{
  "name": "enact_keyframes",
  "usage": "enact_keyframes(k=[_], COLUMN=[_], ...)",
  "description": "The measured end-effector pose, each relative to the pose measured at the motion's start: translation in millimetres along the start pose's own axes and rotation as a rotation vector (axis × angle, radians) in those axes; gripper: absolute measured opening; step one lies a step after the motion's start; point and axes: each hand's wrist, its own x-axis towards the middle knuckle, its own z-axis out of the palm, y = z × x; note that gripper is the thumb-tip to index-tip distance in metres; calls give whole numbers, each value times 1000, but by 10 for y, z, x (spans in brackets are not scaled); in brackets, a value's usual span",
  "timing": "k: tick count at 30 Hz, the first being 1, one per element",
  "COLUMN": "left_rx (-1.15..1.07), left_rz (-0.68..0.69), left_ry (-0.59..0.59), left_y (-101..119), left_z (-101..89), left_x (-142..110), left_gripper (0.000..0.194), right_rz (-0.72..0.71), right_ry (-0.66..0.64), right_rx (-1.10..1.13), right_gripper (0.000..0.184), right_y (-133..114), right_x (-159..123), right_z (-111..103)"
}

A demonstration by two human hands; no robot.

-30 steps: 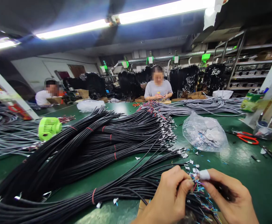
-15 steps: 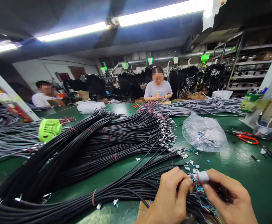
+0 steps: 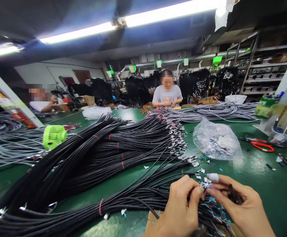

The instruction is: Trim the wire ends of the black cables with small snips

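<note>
My left hand (image 3: 184,204) is closed, with thumb and index finger pinching the stripped end of a black cable. Thin coloured wires (image 3: 205,187) fan out just past its fingertips. My right hand (image 3: 237,200) is at these wires from the right, its thumb close against them. Its index finger wears a white finger cot (image 3: 213,177) and is stretched out above the thumb. A dark brown object (image 3: 235,195) shows inside the curled right fingers; its kind is unclear. Below both hands lie more black cables with bared coloured wire ends (image 3: 216,210).
Tied bundles of black cables (image 3: 84,164) cover the green table (image 3: 259,184). A plastic bag of scraps (image 3: 217,140), red-handled scissors (image 3: 261,144) and a green fan (image 3: 54,136) stand around. White and blue scraps lie near my hands. Two people sit across the table.
My right index finger has lifted away from the thumb, and the wires at the fingertips show more. The left hand keeps its pinch. At far left, a person has leaned and raised a hand.
</note>
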Motion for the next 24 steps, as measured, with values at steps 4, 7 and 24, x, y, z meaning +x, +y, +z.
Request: enact_keyframes(k=[4, 7, 24], left_rx=[-7, -27, -39], left_rz=[-2, -37, -26], left_ry=[13, 15, -72], left_y=[1, 11, 78], left_z=[-9, -8, -59], left_x=[23, 34, 52], left_gripper=[30, 33, 29], right_rz=[-138, -214, -144], right_ry=[-27, 12, -95], right_rx=[-124, -174, -120], right_gripper=[17, 16, 20], right_y=[-33, -42, -63], right_x=[-8, -9, 118], right_z=[-7, -23, -101])
